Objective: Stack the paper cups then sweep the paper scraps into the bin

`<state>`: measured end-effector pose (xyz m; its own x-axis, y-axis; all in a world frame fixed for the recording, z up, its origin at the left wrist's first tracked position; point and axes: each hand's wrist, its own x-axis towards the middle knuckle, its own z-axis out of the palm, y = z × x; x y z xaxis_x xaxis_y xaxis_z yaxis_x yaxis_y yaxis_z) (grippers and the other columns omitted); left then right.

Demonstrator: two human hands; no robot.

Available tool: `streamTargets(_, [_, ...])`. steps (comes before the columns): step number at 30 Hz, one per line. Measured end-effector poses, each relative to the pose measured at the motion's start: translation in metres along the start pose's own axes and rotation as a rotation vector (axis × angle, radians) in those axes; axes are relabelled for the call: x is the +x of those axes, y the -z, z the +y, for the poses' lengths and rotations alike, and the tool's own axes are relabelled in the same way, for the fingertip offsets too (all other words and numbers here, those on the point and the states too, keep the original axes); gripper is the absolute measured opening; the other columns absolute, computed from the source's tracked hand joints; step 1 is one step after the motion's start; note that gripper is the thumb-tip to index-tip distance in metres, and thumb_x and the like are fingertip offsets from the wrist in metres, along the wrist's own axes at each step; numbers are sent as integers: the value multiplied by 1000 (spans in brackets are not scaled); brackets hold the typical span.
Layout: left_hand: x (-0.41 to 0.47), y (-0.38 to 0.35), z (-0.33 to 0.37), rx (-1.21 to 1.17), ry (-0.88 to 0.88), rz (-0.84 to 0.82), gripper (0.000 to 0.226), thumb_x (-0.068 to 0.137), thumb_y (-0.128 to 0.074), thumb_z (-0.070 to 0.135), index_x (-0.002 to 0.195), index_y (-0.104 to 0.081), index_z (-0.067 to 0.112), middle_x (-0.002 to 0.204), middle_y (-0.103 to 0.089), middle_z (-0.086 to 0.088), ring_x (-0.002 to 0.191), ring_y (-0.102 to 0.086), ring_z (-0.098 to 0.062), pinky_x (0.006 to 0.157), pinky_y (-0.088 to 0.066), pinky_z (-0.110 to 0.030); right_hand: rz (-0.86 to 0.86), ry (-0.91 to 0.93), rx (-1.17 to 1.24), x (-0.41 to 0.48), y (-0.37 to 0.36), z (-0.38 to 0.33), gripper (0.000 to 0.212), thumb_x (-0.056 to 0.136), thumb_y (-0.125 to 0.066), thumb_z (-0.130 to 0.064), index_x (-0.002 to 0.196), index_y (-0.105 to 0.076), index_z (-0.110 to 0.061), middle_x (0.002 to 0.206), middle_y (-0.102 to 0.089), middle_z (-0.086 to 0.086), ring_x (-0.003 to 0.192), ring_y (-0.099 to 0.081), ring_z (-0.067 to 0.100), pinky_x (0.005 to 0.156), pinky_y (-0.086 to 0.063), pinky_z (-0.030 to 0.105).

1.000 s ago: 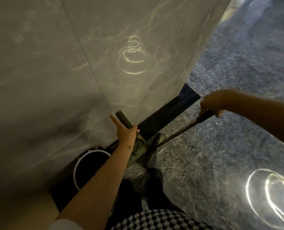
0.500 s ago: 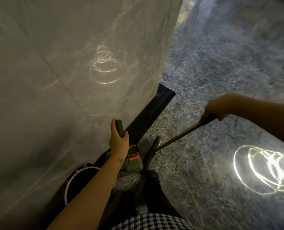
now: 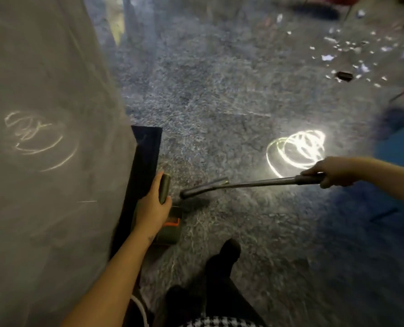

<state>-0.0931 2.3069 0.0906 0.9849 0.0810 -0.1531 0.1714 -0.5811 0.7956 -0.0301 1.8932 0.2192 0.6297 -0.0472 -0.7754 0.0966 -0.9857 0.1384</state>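
Scraps: paper scraps are scattered toward the far right edge of the floor, well apart from both hands.
Scrap handling: judged very light, limp and easily blown about. They are better pushed with the broom in low, short strokes than picked up by hand.
Broom: the broom is held nearly level over the floor, with its low end just beside the left hand. It is judged stiff and light, and is best held at the dark grip on the stick's top end. Bristles cannot be made out.
Right hand: the right hand is wrapped round the broom's grip.
Dustpan: the dustpan is at the near left edge of the floor, beside the wall. It is judged rigid and light, and is taken by its upright handle.
Left hand: the left hand is closed round the dustpan's handle.
Bin: a white curved rim by the left forearm at the near edge is probably the bin. It is mostly hidden.
Cups: none seen.
Gap: the scraps lie far ahead and to the right, out of the broom's reach as judged.
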Motion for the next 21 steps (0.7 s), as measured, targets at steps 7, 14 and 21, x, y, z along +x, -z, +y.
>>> streamTargets(7, [42, -56, 51, 47, -180, -219, 66, 91, -56, 8, 145, -29, 32, 127, -56, -16, 101, -58, -31, 81, -44, -33, -4, -156, 612, -30, -86, 35, 59, 86, -57, -8, 138, -43, -32, 101, -59, 17, 65, -53, 20, 53, -45, 28])
streamTargets(14, [88, -129, 104, 129, -276, -353, 65, 93, -55, 15, 146, -26, 37, 130, -53, -14, 112, -53, -31, 86, -34, -27, -69, -236, 1147, -5, -125, 62, 54, 92, -50, -3, 140, -40, -24, 62, -45, 5, 32, -41, 4, 34, -36, 15])
streamTargets(21, [148, -205, 180, 410, -337, -379, 72, 93, -49, 16, 148, -11, 41, 75, -54, -10, 56, -47, -22, 55, -37, -34, -120, -327, 1744, 29, -135, 121, 50, 94, -44, 1, 140, -38, -20, 57, -40, 5, 29, -36, 4, 31, -32, 13])
